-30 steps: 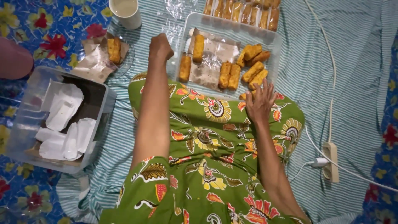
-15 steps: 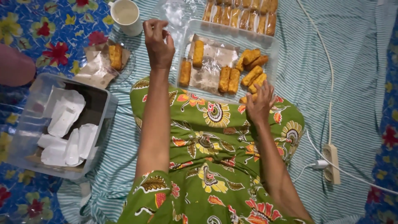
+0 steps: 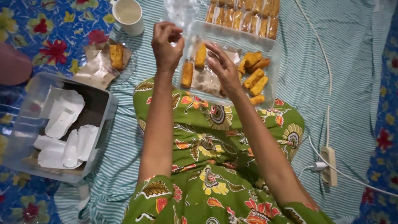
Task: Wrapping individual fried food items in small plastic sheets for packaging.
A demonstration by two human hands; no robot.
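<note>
Clad in a green garment (image 3: 215, 166) printed with orange, red and white flowers and paisley shapes. Short sleeves of the same cloth, ending above the elbows. Bare forearms, no rings or bracelets visible.

Clear bag (image 3: 191, 43): small, see-through plastic; upper centre of frame, pinched between left hand (image 3: 166, 45) and right hand (image 3: 222, 64).
Bag stack (image 3: 180, 10): clear plastic, top centre edge, just left of the upper tray.
Near tray (image 3: 271, 52): clear, rectangular; centre right; holds loose golden sticks.
Far tray (image 3: 244, 12): top centre right; a row of golden sticks in clear wrap.
Box (image 3: 25, 120): clear plastic, lower left; white wrappers (image 3: 62, 118) inside.
Labels, signs, screens: none seen.
</note>
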